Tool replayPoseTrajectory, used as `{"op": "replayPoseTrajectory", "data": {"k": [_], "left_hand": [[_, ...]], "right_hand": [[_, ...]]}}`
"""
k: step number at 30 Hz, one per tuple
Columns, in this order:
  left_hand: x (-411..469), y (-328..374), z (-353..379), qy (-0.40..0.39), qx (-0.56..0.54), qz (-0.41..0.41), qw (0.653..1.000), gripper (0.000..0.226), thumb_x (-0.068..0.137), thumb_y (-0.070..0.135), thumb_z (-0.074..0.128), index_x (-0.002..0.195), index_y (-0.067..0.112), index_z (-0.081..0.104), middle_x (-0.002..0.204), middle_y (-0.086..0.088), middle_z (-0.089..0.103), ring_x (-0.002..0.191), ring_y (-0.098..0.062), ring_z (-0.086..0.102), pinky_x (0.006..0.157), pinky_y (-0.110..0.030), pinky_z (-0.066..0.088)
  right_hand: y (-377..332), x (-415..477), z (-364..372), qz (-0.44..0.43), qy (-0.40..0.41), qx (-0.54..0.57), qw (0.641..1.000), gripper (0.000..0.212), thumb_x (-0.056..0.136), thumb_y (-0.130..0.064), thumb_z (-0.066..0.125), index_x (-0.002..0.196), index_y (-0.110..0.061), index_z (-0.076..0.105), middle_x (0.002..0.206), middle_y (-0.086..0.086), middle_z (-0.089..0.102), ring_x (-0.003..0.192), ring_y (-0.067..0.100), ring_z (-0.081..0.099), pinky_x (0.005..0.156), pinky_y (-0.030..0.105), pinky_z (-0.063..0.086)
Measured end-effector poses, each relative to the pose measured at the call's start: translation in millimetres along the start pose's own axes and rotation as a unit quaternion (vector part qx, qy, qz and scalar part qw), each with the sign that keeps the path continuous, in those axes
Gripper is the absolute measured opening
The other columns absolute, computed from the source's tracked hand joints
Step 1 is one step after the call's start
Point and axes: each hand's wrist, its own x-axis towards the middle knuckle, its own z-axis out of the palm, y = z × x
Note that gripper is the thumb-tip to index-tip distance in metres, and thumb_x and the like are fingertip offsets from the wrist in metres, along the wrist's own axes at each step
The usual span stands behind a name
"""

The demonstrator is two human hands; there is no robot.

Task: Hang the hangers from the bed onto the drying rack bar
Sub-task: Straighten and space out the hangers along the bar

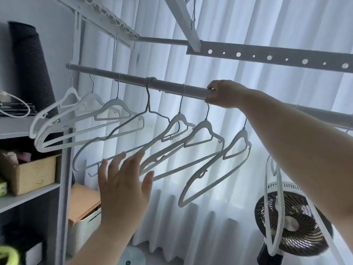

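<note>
White ridged hangers (206, 124), rnd bar (133, 78)

Six white hangers (205, 124) and one grey hanger (147, 92) on one drying rack bar (133, 78), from nine to two o'clock. At least one more white hanger (279, 188) at four o'clock. Two hands: left hand (124, 188) at six, right hand (223, 94) at two. One fan (298, 207) at five.

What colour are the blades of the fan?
The fan blades are brown, almost bronze; the head view shows them best.
</note>
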Motion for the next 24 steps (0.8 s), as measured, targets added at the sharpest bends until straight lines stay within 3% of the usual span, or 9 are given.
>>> {"op": "replayPoseTrajectory", "data": {"k": [5,10,13,15,17,19,21,24], "left_hand": [[-4,0,6,0.024,-0.02,0.032,0.999,0.029,0.079,0.028,0.043,0.1,0.014,0.057,0.083,-0.003,0.073,0.101,-0.022,0.049,0.102,-0.045,0.02],[-8,8,3,0.015,-0.068,0.03,0.997,0.02,0.081,0.028,0.044,0.096,0.021,0.055,0.076,0.005,0.071,0.101,-0.016,0.048,0.114,-0.027,0.0],[-11,16,2,0.005,-0.093,0.034,0.995,0.021,0.09,0.037,0.037,0.1,0.023,0.05,0.078,0.007,0.071,0.1,-0.013,0.048,0.114,-0.028,0.003],[-12,21,1,0.007,-0.11,0.038,0.993,0.032,0.096,0.043,0.025,0.1,0.024,0.049,0.078,0.007,0.071,0.098,-0.012,0.049,0.114,-0.027,0.006],[-13,25,0,0.022,-0.122,0.049,0.991,0.03,0.096,0.043,0.026,0.1,0.024,0.049,0.074,0.007,0.07,0.094,-0.012,0.049,0.108,-0.025,0.015],[-14,28,0,0.037,-0.135,0.06,0.988,0.017,0.088,0.036,0.041,0.097,0.025,0.049,0.068,0.006,0.067,0.085,-0.012,0.047,0.092,-0.027,0.028],[-15,30,1,0.039,-0.145,0.06,0.987,0.014,0.082,0.033,0.045,0.093,0.025,0.049,0.064,0.008,0.065,0.078,-0.011,0.046,0.08,-0.029,0.031],[-15,32,1,0.033,-0.15,0.057,0.986,0.013,0.085,0.036,0.043,0.091,0.026,0.048,0.063,0.01,0.065,0.078,-0.011,0.047,0.076,-0.029,0.032]], "right_hand": [[1,3,2,0.0,-0.001,0.018,1.0,0.037,0.092,-0.027,0.049,0.124,-0.01,0.049,0.123,0.01,0.053,0.111,0.027,0.049,0.079,0.028,0.036],[2,3,3,-0.008,0.0,0.021,1.0,0.037,0.091,-0.026,0.05,0.124,-0.009,0.05,0.121,0.011,0.054,0.106,0.027,0.05,0.077,0.027,0.035],[3,1,2,-0.014,-0.001,0.026,1.0,0.037,0.091,-0.025,0.05,0.124,-0.009,0.05,0.12,0.011,0.054,0.093,0.022,0.045,0.076,0.027,0.035],[3,0,2,-0.014,-0.001,0.025,1.0,0.037,0.091,-0.025,0.05,0.125,-0.01,0.049,0.121,0.01,0.054,0.096,0.024,0.047,0.079,0.03,0.038],[4,-2,1,-0.013,-0.001,0.025,1.0,0.037,0.091,-0.024,0.05,0.125,-0.01,0.049,0.121,0.01,0.054,0.106,0.027,0.05,0.083,0.03,0.04],[4,-4,0,-0.013,-0.003,0.027,1.0,0.036,0.091,-0.024,0.05,0.125,-0.01,0.049,0.12,0.011,0.055,0.108,0.028,0.051,0.084,0.031,0.04],[5,-5,0,-0.012,-0.004,0.029,1.0,0.037,0.091,-0.024,0.05,0.125,-0.009,0.049,0.121,0.011,0.054,0.109,0.028,0.05,0.086,0.031,0.041],[6,-5,1,-0.01,-0.003,0.031,0.999,0.037,0.092,-0.025,0.049,0.126,-0.01,0.048,0.122,0.011,0.054,0.11,0.028,0.05,0.084,0.03,0.039]]}}
